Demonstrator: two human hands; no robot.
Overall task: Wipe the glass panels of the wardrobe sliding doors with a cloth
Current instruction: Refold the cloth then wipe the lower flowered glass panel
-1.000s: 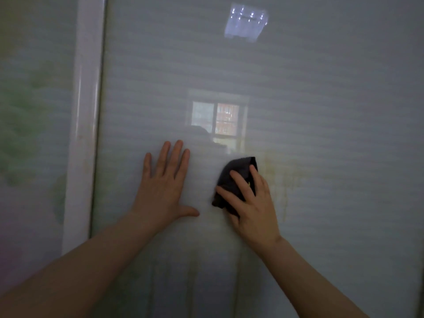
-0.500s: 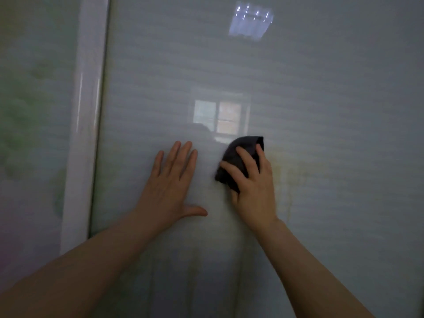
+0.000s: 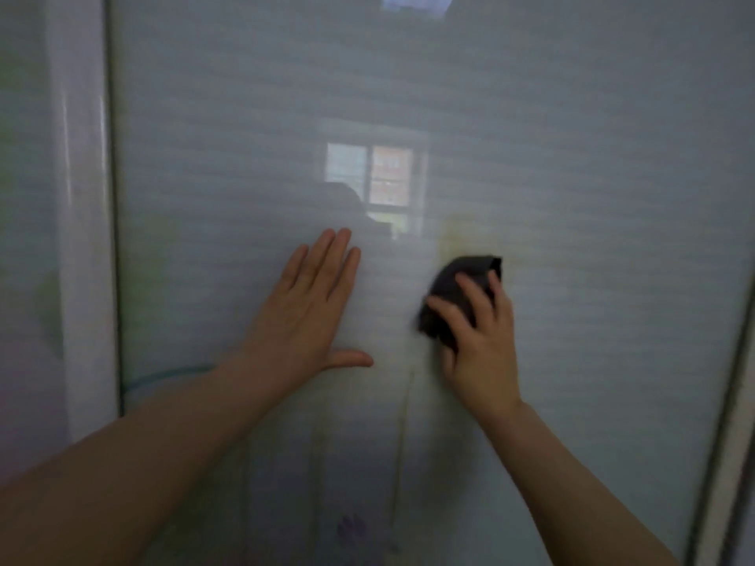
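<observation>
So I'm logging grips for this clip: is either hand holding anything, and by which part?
The right hand holds the dark cloth bunched under its fingers, pressed to the glass panel. The left hand lies flat on the glass, holding nothing.

Reflected window [image 3: 374, 181] — ceiling light [image 3: 416, 2] above (both blurred).

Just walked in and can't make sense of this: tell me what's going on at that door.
A person is wiping a frosted glass panel of a sliding wardrobe door. The right hand presses a bunched dark cloth against the glass, just below a yellowish smear. The left hand lies flat on the panel, fingers straight. A white frame strip runs down the left.
</observation>
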